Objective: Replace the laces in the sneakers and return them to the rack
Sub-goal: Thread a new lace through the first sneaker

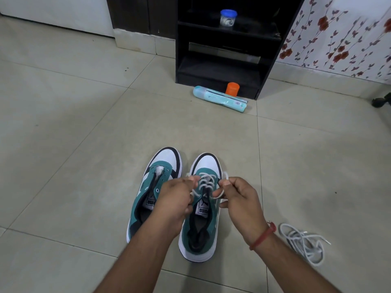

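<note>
Tiled floor [74,123]: two teal sneakers [198,233] side by side, loose white lace [304,243] to their right, teal can [220,99] lying by orange cup [232,88], black rack [222,66] behind.

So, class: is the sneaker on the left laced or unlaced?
Unlaced. The left sneaker shows bare eyelets and an open tongue, while both hands work a white lace on the other.

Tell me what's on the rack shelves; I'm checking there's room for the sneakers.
One small jar with a blue lid stands on an upper shelf of the black rack. The lower shelves look bare, though their dark back corners cannot be made out.
</note>
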